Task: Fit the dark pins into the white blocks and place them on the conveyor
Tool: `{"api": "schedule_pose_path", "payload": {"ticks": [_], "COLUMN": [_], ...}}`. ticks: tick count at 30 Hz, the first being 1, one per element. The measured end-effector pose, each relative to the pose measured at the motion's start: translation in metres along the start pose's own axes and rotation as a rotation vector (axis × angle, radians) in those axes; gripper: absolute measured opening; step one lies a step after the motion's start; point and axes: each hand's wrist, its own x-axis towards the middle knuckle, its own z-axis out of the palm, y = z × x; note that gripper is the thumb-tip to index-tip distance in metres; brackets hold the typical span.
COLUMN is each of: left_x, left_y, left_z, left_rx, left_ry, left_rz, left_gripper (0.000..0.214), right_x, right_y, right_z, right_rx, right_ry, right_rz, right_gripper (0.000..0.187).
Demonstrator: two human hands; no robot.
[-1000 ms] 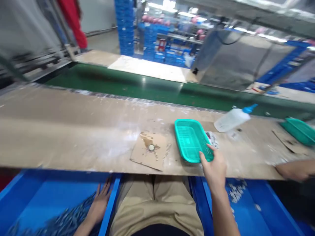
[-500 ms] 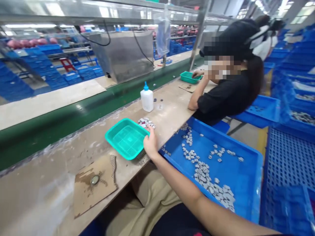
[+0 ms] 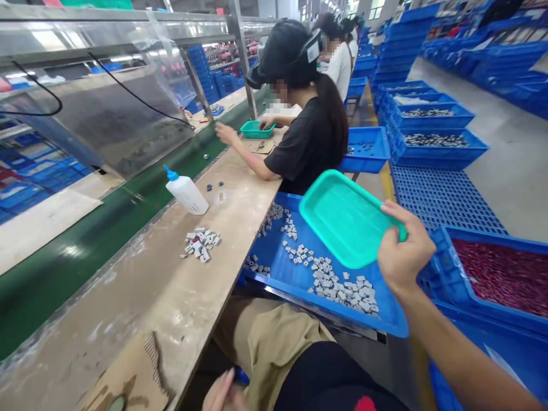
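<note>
So in the head view, a teal plastic tray (image 3: 346,220) is held up in the air by the right hand (image 3: 402,257), fingers (image 3: 396,212) curled shut over its near right edge. The tray is tilted and hangs above a blue bin (image 3: 387,319) where small grey parts (image 3: 342,288) are scattered along the bottom. Another blue bin (image 3: 445,274) full of dark red pieces (image 3: 500,274) can be seen just to the right of it.

The left hand (image 3: 222,393) is only partly caught at the bottom edge, low by the lap, and how far its fingers are open can't really be told.

On the table (image 3: 171,285) a little heap of grey parts (image 3: 200,244) is left lying, with a white squeeze bottle (image 3: 188,194) beyond it. A piece of cardboard (image 3: 124,379) is seen at the near end. Further along, a co-worker in a black shirt (image 3: 308,142) is seated with hands at a second teal tray (image 3: 256,130).
</note>
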Motion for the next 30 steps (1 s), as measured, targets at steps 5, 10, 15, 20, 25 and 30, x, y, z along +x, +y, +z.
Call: {"api": "schedule_pose_path", "payload": {"ticks": [5, 10, 15, 20, 25, 30], "left_x": [0.011, -0.007, -0.029, -0.036, -0.056, -0.061], "left_y": [0.084, 0.152, 0.151, 0.149, 0.155, 0.153], "left_z": [0.045, 0.099, 0.109, 0.100, 0.097, 0.100], "left_rx": [-0.333, -0.125, 0.101, 0.149, 0.130, 0.098], "left_ry": [-0.460, -0.795, -0.996, -1.129, -1.214, -1.239], "left_rz": [0.954, 1.208, 1.297, 1.407, 1.440, 1.411], "left_gripper": [0.035, 0.042, 0.079, 0.090, 0.093, 0.090], "right_x": [-0.048, -0.094, -0.095, -0.078, -0.071, -0.045], "right_y": [0.093, 0.127, 0.139, 0.160, 0.167, 0.160], "right_z": [-0.004, 0.011, -0.010, -0.023, -0.017, 0.003], "right_rx": [-0.274, -0.412, -0.522, -0.465, -0.393, -0.417], "right_ry": [-0.382, -0.591, -0.715, -1.033, -1.245, -1.293], "right_rz": [-0.078, 0.196, 0.378, 0.395, 0.347, 0.081], "right_gripper": [0.043, 0.068, 0.078, 0.047, 0.058, 0.079]}}
